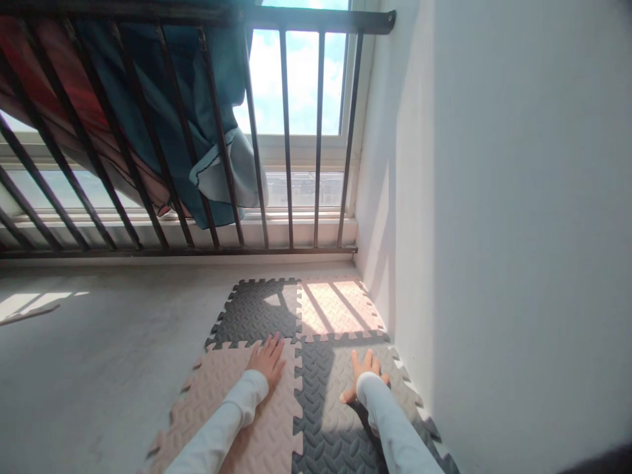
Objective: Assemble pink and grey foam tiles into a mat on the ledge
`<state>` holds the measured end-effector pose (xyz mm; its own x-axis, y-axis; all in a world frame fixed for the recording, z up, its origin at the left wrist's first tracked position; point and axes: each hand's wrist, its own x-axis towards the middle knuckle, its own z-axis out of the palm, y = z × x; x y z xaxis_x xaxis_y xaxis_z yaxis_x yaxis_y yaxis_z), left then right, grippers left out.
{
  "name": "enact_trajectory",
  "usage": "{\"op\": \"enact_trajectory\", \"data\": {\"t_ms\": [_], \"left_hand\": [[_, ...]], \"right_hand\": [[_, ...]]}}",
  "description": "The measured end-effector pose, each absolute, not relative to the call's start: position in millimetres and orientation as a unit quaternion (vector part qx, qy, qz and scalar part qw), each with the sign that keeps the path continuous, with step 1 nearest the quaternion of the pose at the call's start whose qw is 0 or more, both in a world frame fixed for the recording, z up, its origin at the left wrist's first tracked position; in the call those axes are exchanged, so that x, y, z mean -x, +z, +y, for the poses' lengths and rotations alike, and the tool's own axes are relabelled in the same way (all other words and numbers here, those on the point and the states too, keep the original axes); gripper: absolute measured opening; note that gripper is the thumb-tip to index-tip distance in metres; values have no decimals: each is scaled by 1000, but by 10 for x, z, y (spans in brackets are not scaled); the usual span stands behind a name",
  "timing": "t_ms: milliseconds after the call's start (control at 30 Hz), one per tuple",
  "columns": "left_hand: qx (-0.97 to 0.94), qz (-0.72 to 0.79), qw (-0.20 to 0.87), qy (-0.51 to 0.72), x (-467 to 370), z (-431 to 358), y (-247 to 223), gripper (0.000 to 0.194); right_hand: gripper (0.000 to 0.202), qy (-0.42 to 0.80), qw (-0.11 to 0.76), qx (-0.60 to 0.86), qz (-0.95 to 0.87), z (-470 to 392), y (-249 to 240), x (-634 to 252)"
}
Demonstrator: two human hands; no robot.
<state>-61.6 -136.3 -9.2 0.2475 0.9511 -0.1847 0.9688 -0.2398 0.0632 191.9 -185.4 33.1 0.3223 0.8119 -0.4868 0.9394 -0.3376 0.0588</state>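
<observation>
My left hand [267,360] lies flat with fingers stretched out on the near pink foam mat tile [237,395], its fingertips close to the seam with the far dark grey tile [257,313]. On the near dark grey foam mat tile [326,421], my right hand [364,374] rests with its fingers spread. A far pink tile [338,306] lies beyond it in striped sunlight. The tiles join by toothed edges into a two-colour checker pattern. Neither hand holds anything. White sleeves cover both forearms.
A white wall [494,263] rises along the mat's right side. Ahead stands a dark metal railing [286,131] before a window [301,79], with blue and red cloth [168,85] hanging behind its bars. Grey floor [99,368] extends left, with a thin strip [32,315] lying on it.
</observation>
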Motion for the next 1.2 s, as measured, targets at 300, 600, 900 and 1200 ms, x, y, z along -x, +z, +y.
{"op": "enact_trajectory", "data": {"t_ms": [300,600,900,1200], "left_hand": [[-777,612,145,-37,296,-1219,-33,48],[-606,792,27,-70,1095,-1198,-375,62],[-693,710,88,-90,964,-1025,47,56],[-781,608,125,-71,420,-1212,6,48]], "right_hand": [[125,-205,172,-792,548,-1751,118,-1963],[135,-239,147,-791,544,-1769,216,-1970],[135,-242,177,-789,536,-1766,339,-1943],[131,-232,199,-791,530,-1781,470,-1885]]}}
